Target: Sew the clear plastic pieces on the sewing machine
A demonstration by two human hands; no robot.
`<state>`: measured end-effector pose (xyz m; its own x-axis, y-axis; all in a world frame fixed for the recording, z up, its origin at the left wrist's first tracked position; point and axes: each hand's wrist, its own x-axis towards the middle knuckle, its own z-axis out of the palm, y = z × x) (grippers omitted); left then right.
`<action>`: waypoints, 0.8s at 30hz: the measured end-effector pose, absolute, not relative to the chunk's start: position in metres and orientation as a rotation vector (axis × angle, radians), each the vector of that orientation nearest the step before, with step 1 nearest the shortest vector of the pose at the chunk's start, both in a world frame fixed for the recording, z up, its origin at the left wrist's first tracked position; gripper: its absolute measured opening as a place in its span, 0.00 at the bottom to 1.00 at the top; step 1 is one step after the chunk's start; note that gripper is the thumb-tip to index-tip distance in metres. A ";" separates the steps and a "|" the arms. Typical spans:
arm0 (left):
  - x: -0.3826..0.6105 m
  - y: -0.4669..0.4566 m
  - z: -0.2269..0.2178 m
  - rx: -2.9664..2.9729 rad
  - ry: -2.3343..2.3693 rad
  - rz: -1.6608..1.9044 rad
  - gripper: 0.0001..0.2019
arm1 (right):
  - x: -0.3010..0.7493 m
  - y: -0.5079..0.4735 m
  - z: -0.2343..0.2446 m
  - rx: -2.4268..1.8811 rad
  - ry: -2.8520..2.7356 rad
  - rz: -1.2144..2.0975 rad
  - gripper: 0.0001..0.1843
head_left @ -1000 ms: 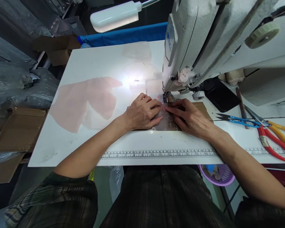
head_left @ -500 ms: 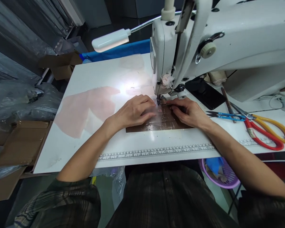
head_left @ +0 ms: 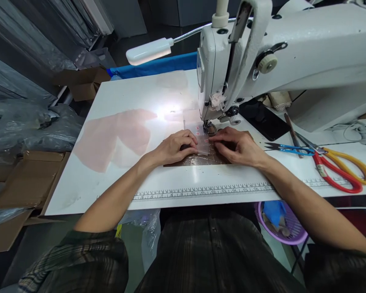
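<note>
A small sheer whitish piece of fabric (head_left: 203, 143) with a few pink marks lies just in front of the presser foot (head_left: 206, 126) of a white sewing machine (head_left: 209, 61). On its left edge, my left hand (head_left: 179, 147) is closed, thumb and fingertips gripping the cloth. From the other side, my right hand (head_left: 239, 146) pinches the right edge close to the foot. Beneath both hands lies a brown, shiny taped plate (head_left: 195, 161). The fingertips partly cover the fabric's edges.
Sheer pink fabric pieces (head_left: 110, 136) lie on the white table (head_left: 79, 195) at left. To the right are a black phone (head_left: 262, 118), blue thread snips (head_left: 295, 149) and scissors (head_left: 338, 175) with red and yellow handles. A lamp (head_left: 149, 51) hangs over the back. A purple basket (head_left: 295, 228) stands below.
The sheer fabric has come toward me, showing more of its pink marks in front of the foot. My right hand has shifted slightly left and nearer my body. The view has tilted a little.
</note>
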<state>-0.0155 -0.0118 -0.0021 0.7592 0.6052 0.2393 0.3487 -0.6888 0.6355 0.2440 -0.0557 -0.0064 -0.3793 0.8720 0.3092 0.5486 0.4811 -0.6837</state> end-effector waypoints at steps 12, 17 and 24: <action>-0.017 -0.017 0.003 2.408 0.618 0.723 0.14 | 0.233 -0.059 -0.008 -0.958 -2.226 0.677 0.11; -0.009 -0.018 -0.006 2.586 0.575 0.793 0.12 | 0.234 -0.058 -0.007 -0.931 -2.232 0.682 0.11; -0.007 -0.018 -0.006 2.828 0.484 0.871 0.06 | 0.243 -0.053 -0.016 -1.205 -2.044 0.418 0.18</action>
<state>-0.0070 -0.0181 -0.0065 0.7802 0.3444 0.5221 0.2612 -0.9379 0.2283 0.2434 -0.0525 -0.0159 -0.3072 0.8558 0.4161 0.6236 0.5113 -0.5913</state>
